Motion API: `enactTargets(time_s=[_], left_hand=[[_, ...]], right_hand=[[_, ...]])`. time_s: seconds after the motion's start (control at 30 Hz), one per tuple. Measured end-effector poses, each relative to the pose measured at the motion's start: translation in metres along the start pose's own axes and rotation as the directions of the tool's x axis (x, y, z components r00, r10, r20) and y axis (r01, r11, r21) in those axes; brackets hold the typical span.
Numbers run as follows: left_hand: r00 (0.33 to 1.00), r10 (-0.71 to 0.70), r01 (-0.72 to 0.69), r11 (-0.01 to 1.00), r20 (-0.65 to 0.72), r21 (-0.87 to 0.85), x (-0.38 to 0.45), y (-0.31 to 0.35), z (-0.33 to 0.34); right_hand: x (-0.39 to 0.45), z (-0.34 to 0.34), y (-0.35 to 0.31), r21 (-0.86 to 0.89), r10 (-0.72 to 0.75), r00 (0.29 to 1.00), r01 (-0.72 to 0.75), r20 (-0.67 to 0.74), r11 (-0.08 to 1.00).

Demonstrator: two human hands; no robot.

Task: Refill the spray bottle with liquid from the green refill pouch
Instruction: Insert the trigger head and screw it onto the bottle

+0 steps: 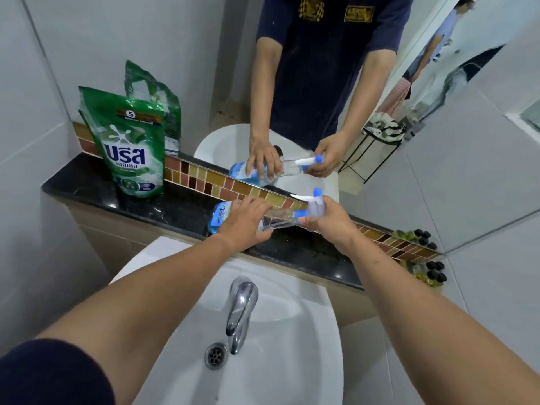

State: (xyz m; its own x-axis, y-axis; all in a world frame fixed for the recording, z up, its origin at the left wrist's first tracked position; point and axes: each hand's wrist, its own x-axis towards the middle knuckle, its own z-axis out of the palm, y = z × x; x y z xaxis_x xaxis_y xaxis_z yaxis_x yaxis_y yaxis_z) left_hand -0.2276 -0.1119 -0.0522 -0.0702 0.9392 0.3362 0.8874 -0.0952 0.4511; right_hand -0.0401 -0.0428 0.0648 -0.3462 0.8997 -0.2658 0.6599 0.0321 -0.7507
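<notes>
Lying on its side over the black ledge (pixel 122 197), the spray bottle (pixel 271 219) has its long axis across, nozzle toward the right. The left hand (pixel 244 222) wraps the body, and the right hand (pixel 327 220) closes around the spray head (pixel 314 200), probably to unscrew it. The green pouch (pixel 131 144) stands upright well apart, on the left hand's side.

Black ledge (pixel 87 182) behind the basin (pixel 292 331): the upright green pouch (pixel 133 150) occupies its left end, small dark-capped bottles (pixel 426 238) its right. Between pouch and spray bottle (pixel 277 219) the ledge surface lies open; the tap (pixel 241 308) rises centrally below, and the mirror (pixel 321 83) closes the rear.
</notes>
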Motion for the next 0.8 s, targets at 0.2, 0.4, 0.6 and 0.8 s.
enactTargets(time_s=[0.2,0.4,0.6,0.8], left_hand=[[0.995,-0.088,0.083,0.992,-0.055,-0.090,0.008,-0.001,0.017],[0.939,-0.213,0.145,0.957,-0.271,-0.251,0.017,0.041,0.033],[0.973,-0.152,0.109,0.966,-0.173,-0.234,0.017,0.051,0.034],[0.998,0.029,-0.035,0.993,-0.061,-0.110,0.011,0.023,0.028]], right_hand=[[0.008,-0.003,-0.012,-0.028,-0.055,0.998,0.054,-0.019,0.998],[0.017,-0.032,-0.049,-0.224,-0.208,0.977,0.213,0.045,0.951],[0.022,-0.048,-0.054,-0.350,-0.227,0.970,0.243,0.087,0.904],[0.022,-0.048,-0.009,-0.218,-0.142,0.988,0.151,0.059,0.964]])
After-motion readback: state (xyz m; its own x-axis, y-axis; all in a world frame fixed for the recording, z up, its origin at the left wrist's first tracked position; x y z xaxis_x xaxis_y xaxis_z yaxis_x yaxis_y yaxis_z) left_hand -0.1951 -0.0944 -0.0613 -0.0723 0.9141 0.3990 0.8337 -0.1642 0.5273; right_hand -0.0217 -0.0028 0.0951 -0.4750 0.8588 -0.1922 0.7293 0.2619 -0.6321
